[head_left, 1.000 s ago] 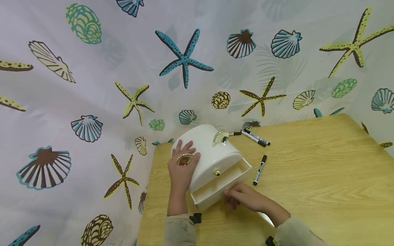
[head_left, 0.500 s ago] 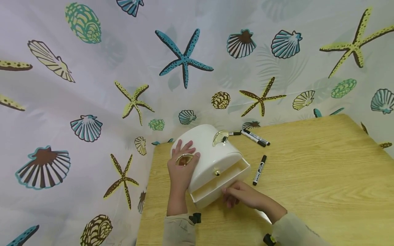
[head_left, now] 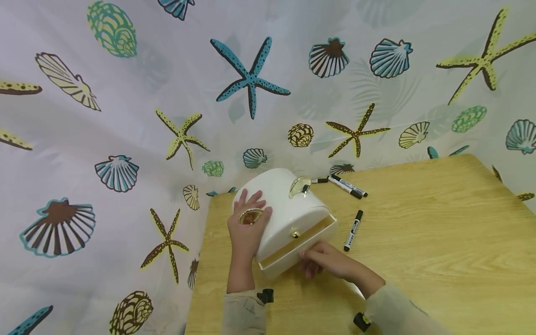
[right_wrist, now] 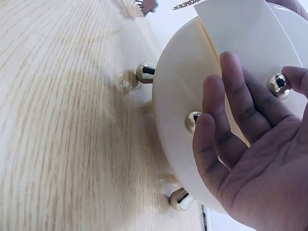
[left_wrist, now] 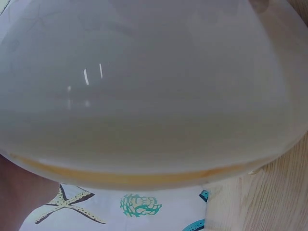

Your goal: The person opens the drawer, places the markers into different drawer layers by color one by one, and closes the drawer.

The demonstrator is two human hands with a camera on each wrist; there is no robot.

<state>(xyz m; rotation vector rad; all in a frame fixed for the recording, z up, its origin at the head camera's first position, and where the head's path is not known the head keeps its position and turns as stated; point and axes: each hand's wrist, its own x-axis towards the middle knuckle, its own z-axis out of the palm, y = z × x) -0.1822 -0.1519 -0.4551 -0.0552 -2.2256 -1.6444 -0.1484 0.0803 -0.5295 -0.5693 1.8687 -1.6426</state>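
Note:
A glossy white rounded drawer box [head_left: 276, 195] with gold trim stands on the table's left part. Its drawer [head_left: 289, 256] is partly pulled out at the front. My left hand [head_left: 248, 228] rests spread on top of the box, around a gold ring-shaped handle [head_left: 251, 217]. At the drawer front, my right hand [head_left: 328, 260] pinches a round gold knob [right_wrist: 278, 86] between thumb and index finger; its other fingers curl loosely before the box. Another gold knob [right_wrist: 192, 121] sits on the lower front. The left wrist view shows mostly the white shell [left_wrist: 154, 86].
A black-and-white marker [head_left: 353, 230] lies on the wooden table [head_left: 431, 232] right of the box. More markers [head_left: 345, 186] lie behind it, near the back edge. A cloth [head_left: 272, 135] printed with shells and starfish hangs behind and to the left. Gold feet [right_wrist: 146, 72] hold up the box.
The drawer has slid inward, so its opening is narrower. My right hand has moved with it, up and slightly left. The left hand stays in place on the box.

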